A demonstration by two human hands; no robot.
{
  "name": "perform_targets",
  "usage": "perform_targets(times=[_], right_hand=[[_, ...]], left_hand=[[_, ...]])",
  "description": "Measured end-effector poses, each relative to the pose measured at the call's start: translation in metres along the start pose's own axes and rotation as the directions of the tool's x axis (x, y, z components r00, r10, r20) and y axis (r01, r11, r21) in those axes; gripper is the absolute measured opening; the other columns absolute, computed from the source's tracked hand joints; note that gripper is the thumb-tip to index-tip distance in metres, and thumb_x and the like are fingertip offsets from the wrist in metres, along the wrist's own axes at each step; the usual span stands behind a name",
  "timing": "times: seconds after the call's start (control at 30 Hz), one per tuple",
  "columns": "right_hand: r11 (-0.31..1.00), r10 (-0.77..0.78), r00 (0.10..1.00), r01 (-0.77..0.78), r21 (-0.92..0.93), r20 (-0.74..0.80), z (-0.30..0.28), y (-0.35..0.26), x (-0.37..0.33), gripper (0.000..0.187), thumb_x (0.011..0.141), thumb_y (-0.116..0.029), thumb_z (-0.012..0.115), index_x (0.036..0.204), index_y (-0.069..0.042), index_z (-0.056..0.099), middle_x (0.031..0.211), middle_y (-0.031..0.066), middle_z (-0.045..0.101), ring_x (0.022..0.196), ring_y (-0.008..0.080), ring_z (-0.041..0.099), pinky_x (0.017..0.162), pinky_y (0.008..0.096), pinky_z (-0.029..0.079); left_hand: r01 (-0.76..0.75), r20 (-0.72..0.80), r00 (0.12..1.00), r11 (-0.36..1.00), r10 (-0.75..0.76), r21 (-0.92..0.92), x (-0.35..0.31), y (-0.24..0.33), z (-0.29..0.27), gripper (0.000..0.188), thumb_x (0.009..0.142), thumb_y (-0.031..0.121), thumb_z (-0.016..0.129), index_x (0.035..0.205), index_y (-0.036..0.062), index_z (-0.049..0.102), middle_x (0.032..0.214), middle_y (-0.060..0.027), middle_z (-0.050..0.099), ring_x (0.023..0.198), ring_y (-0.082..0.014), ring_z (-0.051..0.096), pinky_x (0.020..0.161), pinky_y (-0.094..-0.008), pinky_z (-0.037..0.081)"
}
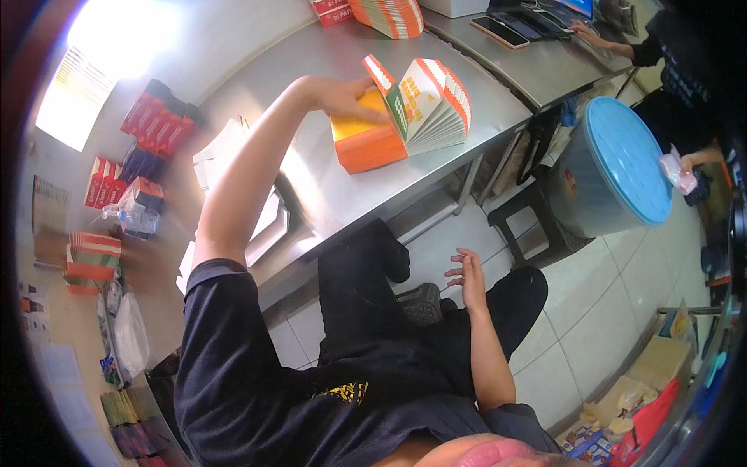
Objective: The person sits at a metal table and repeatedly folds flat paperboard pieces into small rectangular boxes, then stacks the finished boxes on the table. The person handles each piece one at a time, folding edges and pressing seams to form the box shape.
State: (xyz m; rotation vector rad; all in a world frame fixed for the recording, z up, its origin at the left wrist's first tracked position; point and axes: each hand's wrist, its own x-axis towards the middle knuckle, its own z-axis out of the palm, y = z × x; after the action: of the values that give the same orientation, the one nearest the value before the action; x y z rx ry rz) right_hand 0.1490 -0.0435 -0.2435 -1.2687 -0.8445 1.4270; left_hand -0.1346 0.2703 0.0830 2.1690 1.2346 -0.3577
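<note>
A stack of flattened orange-and-yellow cardboard cartons (pixel 366 144) rests on the steel table. Over it reaches my left hand (pixel 346 97), its outstretched fingers lying across the yellow top. Right beside this stack stands a fanned bundle of white, green and orange food cartons (pixel 432 101) with scalloped edges. My right hand (pixel 469 279) is raised above my lap, away from the table, fingers apart and holding nothing.
The steel table (pixel 475 144) ends near my knees. A lidded blue tub (pixel 630 159) stands on a dark stool (pixel 537 226) at right. Farther off, a co-worker's hand (pixel 587 35) is at a laptop. More red boxes (pixel 159 117) sit at left.
</note>
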Motion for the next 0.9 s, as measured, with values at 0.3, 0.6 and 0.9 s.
perform_targets(times=[0.3, 0.6, 0.9], right_hand=[[1.000, 0.030, 1.000, -0.030, 0.003, 0.002, -0.001, 0.003, 0.009, 0.054, 0.112, -0.051, 0.039, 0.141, -0.007, 0.052, 0.121, 0.0106, 0.062, 0.088, 0.0174, 0.068, 0.071, 0.0304, 0.054], [0.998, 0.063, 0.998, -0.063, -0.012, 0.014, 0.001, 0.004, 0.013, 0.055, 0.112, -0.051, 0.039, 0.141, -0.007, 0.051, 0.121, 0.0108, 0.060, 0.088, 0.0184, 0.067, 0.071, 0.0317, 0.055], [0.993, 0.087, 0.995, -0.083, -0.085, 0.039, 0.001, 0.008, 0.016, 0.068, 0.109, -0.062, 0.031, 0.143, -0.006, 0.050, 0.125, 0.0118, 0.059, 0.091, 0.0210, 0.068, 0.074, 0.0334, 0.054]], left_hand=[[-0.068, -0.465, 0.884, 0.996, 0.037, -0.051, 0.026, 0.018, 0.024, 0.065, 0.096, 0.057, 0.068, 0.139, 0.0110, 0.052, 0.143, -0.0159, 0.055, 0.131, -0.0308, 0.054, 0.112, -0.0413, 0.042], [-0.460, -0.312, 0.808, 0.866, 0.500, 0.196, 0.044, 0.034, 0.027, 0.031, 0.087, 0.030, 0.082, 0.116, 0.0192, 0.077, 0.125, -0.0091, 0.065, 0.116, -0.0318, 0.062, 0.105, -0.0432, 0.049], [-0.240, -0.305, 0.884, 0.905, 0.353, 0.352, 0.035, 0.029, 0.028, 0.049, 0.095, 0.058, 0.066, 0.129, 0.0231, 0.074, 0.139, -0.0087, 0.067, 0.124, -0.0336, 0.063, 0.109, -0.0432, 0.048]])
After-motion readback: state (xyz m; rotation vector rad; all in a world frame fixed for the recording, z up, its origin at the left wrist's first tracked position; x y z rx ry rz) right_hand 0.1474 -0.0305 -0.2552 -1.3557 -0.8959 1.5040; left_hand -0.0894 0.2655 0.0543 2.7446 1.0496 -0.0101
